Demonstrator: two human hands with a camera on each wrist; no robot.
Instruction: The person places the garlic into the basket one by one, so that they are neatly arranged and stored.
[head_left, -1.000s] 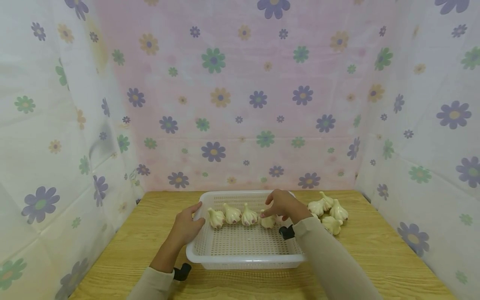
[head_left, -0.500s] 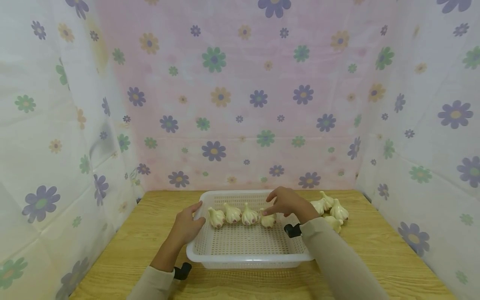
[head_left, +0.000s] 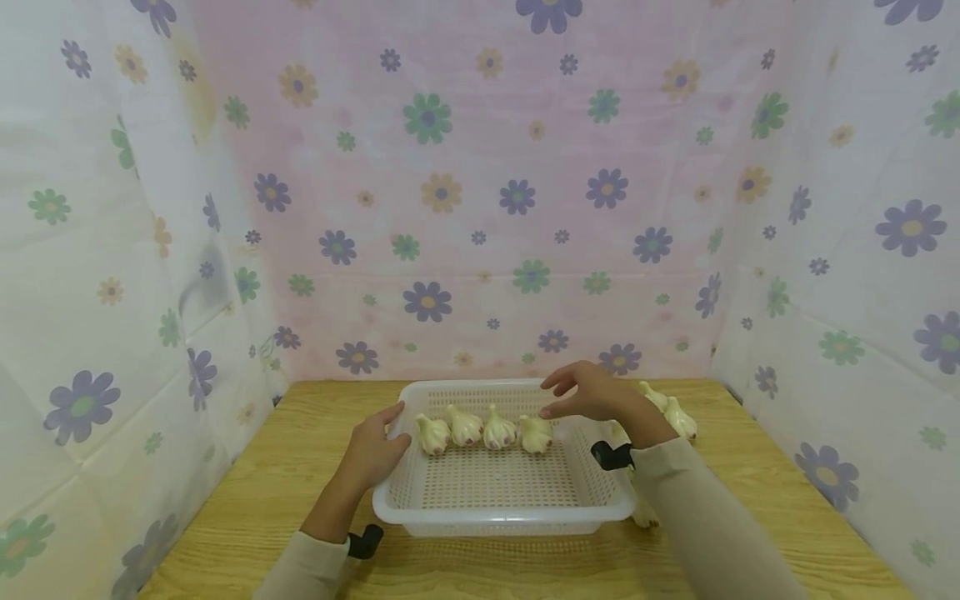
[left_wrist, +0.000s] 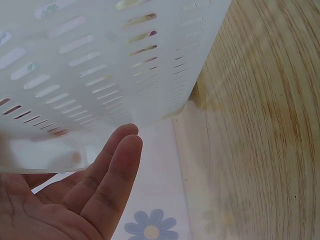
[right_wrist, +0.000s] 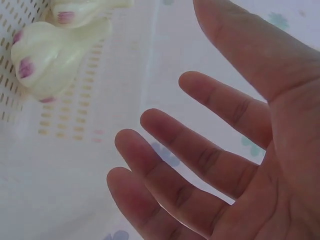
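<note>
Four-sided and white, a perforated plastic basket (head_left: 498, 517) stands on the table, with several garlic bulbs (head_left: 498, 429) lined up across its back half. My left hand (head_left: 375, 450) holds the basket's left rim, thumb over the inside and fingers along the outer wall. In the left wrist view its fingers (left_wrist: 117, 180) lie beneath the rim. Above the basket's right side, my right hand (head_left: 592, 396) is spread and holds nothing, just right of the rightmost garlic bulb (head_left: 536, 435). The right wrist view shows that bulb (right_wrist: 50, 60) apart from the fingertips.
More garlic bulbs (head_left: 678, 418) lie on the wooden table (head_left: 750, 517) right of the basket, partly hidden by my right arm. Flower-printed cloth (head_left: 480, 208) encloses the back and both sides.
My right hand has let go of the rightmost garlic bulb, opened, and moved up and to the right. The bulb stays in the basket. My left hand has not moved.
</note>
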